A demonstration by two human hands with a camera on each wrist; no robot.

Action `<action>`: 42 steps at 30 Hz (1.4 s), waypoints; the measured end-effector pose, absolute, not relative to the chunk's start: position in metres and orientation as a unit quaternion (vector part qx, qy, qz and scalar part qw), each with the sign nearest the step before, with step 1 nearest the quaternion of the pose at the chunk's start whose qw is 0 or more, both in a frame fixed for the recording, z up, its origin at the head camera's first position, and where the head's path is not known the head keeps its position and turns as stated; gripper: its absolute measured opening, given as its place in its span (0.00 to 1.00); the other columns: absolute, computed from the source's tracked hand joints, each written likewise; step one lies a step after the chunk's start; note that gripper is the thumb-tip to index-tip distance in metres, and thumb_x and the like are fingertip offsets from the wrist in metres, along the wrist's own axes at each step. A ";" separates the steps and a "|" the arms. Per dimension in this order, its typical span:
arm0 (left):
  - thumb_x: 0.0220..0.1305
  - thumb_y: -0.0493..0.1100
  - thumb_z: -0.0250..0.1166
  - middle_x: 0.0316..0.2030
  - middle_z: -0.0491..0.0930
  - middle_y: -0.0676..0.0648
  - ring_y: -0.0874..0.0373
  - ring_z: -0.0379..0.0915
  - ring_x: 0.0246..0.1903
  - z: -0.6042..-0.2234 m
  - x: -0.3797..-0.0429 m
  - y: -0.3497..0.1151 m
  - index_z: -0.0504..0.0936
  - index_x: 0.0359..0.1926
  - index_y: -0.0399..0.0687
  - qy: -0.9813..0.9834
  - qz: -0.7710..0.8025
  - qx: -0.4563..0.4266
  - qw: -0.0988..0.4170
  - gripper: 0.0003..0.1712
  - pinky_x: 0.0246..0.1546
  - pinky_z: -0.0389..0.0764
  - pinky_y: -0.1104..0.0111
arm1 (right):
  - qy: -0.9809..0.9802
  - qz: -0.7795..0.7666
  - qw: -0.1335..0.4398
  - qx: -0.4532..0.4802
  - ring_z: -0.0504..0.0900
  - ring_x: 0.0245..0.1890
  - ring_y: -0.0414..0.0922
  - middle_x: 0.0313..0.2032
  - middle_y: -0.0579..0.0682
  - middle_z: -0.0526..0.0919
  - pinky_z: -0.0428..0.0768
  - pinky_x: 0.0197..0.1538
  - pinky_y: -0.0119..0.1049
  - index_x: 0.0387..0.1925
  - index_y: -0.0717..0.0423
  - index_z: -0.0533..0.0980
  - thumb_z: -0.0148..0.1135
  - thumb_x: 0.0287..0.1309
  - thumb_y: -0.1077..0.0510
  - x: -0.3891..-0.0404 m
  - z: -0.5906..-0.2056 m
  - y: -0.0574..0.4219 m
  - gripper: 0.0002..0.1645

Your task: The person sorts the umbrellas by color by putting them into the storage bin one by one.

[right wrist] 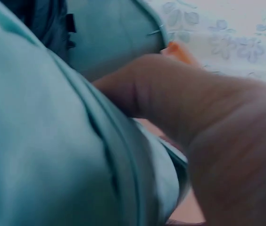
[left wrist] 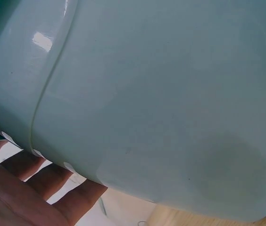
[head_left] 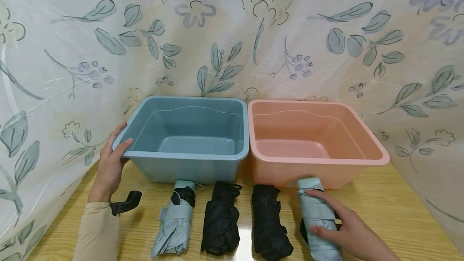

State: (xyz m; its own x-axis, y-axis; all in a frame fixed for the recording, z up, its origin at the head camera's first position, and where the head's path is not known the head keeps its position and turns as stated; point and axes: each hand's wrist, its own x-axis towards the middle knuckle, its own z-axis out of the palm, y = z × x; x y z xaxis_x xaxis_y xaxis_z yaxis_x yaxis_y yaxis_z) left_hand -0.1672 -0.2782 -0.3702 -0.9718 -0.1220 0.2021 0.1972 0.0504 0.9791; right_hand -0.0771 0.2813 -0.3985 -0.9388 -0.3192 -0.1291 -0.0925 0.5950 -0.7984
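My left hand [head_left: 110,166] grips the left rim of a blue plastic bin [head_left: 185,157], thumb over the top edge. In the left wrist view its fingers [left wrist: 83,197] lie against the bin's outer wall. My right hand [head_left: 346,224] holds a folded light blue umbrella [head_left: 318,212], thumb on one side and fingers across it. Up close in the right wrist view, the umbrella's fabric [right wrist: 43,127] fills the left side. Three more folded umbrellas lie on the table: a light blue one [head_left: 177,220], a black one [head_left: 220,222] and another black one [head_left: 269,220].
A pink plastic bin [head_left: 319,161] stands right beside the blue one, behind the umbrellas. Both show bare bottoms. They rest on a wood-grain table [head_left: 384,204], with a floral sheet [head_left: 232,31] hanging behind and at the sides. A black strap device [head_left: 127,203] sits on my left wrist.
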 end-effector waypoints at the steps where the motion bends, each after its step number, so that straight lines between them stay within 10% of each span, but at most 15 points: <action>1: 0.80 0.49 0.52 0.76 0.46 0.38 0.42 0.51 0.69 -0.370 -0.167 -0.278 0.53 0.80 0.62 -0.715 -0.689 -0.027 0.116 0.34 0.49 0.70 0.79 | 0.879 -0.443 0.139 -0.105 0.75 0.48 0.53 0.66 0.65 0.64 0.80 0.38 0.39 0.77 0.38 0.57 0.72 0.61 0.51 -0.075 -0.396 0.282 0.48; 19: 0.79 0.49 0.52 0.76 0.47 0.38 0.43 0.52 0.69 -0.370 -0.169 -0.283 0.52 0.81 0.59 -0.716 -0.689 -0.021 0.116 0.35 0.49 0.70 0.79 | 0.851 -0.467 0.050 -0.236 0.79 0.47 0.46 0.66 0.50 0.64 0.83 0.41 0.38 0.77 0.43 0.58 0.72 0.61 0.63 -0.062 -0.322 0.235 0.48; 42: 0.79 0.49 0.52 0.75 0.48 0.37 0.44 0.54 0.68 -0.369 -0.172 -0.278 0.54 0.80 0.60 -0.710 -0.694 -0.023 0.119 0.34 0.50 0.70 0.79 | 0.788 -0.489 0.109 -0.358 0.78 0.48 0.51 0.58 0.50 0.69 0.84 0.40 0.46 0.74 0.27 0.61 0.71 0.64 0.53 -0.192 -0.242 0.076 0.43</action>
